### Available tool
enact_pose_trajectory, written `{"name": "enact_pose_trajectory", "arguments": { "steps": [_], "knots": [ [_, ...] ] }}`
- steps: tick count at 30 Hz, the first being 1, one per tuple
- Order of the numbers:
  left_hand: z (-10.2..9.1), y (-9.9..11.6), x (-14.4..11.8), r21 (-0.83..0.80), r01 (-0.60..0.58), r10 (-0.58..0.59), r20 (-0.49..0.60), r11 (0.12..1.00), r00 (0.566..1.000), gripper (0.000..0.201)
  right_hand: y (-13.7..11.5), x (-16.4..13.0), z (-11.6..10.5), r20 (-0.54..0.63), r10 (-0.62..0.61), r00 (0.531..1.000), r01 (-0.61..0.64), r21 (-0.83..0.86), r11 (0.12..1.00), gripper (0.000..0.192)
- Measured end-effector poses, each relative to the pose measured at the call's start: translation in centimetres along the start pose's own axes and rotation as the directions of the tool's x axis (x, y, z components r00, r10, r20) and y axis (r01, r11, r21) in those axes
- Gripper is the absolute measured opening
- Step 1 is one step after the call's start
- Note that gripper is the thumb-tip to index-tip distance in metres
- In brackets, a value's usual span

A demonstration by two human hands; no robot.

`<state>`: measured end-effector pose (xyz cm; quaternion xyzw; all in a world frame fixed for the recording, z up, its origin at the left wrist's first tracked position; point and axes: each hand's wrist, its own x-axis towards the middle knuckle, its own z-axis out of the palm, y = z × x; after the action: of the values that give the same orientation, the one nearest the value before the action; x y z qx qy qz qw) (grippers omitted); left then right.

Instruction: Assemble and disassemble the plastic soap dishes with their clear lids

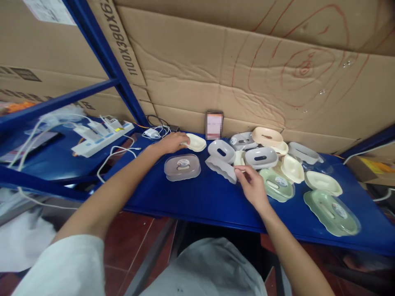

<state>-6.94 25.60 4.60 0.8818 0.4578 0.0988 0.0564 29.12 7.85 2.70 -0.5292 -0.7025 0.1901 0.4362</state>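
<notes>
The cardboard (247, 61) behind the blue worktop (197, 197) is showing the print "1100X380X6", with red pen scribbles further right. The left hand (171, 143) is reaching out and its fingers are resting on 1 cream soap dish (196, 142), curled loosely over its edge. The right hand (251, 185) is pinching the edge of 1 grey soap dish (220, 167), which is lying tilted just beside the pile. Between the hands, 1 see-through grey lid (182, 167) is sitting flat with a round sticker on top; its writing is too small to read. The pile on the right seems to be holding about 12 dishes: grey, cream, peach and 2 green ones (331, 211) with stickers. 1 white power strip (101, 137) is lying at the left with plugs in it. 1 phone (214, 124) is leaning against the cardboard.
</notes>
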Motion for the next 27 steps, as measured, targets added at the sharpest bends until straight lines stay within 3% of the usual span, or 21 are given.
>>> {"name": "enact_pose_trajectory", "arguments": {
  "steps": [3,7,10,14,17,20,24,27],
  "knots": [
    [-1.6,2.3,-1.4,0.026,-0.030,0.030,-0.006,0.999,1.000,0.023,0.4,-2.5,-1.4,-0.050,0.188,0.981,-0.173,0.217,0.961,0.036],
    [-2.8,8.5,-5.3,0.064,-0.070,0.075,-0.081,0.995,0.994,0.025,0.8,-7.0,-3.1,-0.148,0.271,0.951,-0.238,0.207,0.949,0.031],
    [-0.9,14.6,-9.8,0.066,-0.144,0.149,-0.086,0.987,0.985,0.017,0.7,-10.8,-4.0,-0.198,0.177,0.964,-0.171,0.047,0.984,0.019],
    [4.1,20.3,-15.3,0.096,-0.245,0.256,-0.118,0.965,0.959,0.028,0.3,-14.6,-4.4,-0.027,0.009,1.000,-0.014,-0.172,0.985,0.022],
    [6.9,21.8,-17.4,0.042,-0.198,0.202,-0.156,0.979,0.967,0.030,0.9,-15.7,-4.2,0.062,-0.086,0.994,0.104,-0.379,0.920,0.033],
    [8.1,22.2,-17.9,-0.054,-0.160,0.145,-0.214,0.986,0.966,0.027,1.9,-15.2,-4.1,-0.027,-0.149,0.988,0.113,-0.518,0.848,0.027],
    [8.9,22.6,-17.5,-0.153,-0.127,0.069,-0.333,0.980,0.940,0.036,1.9,-13.5,-4.0,-0.083,-0.148,0.986,0.120,-0.279,0.953,0.016],
    [9.3,22.5,-16.7,-0.245,-0.081,-0.017,-0.373,0.966,0.928,0.061,0.6,-12.4,-3.2,0.104,-0.197,0.975,0.210,-0.131,0.969,0.023]
  ]
}}
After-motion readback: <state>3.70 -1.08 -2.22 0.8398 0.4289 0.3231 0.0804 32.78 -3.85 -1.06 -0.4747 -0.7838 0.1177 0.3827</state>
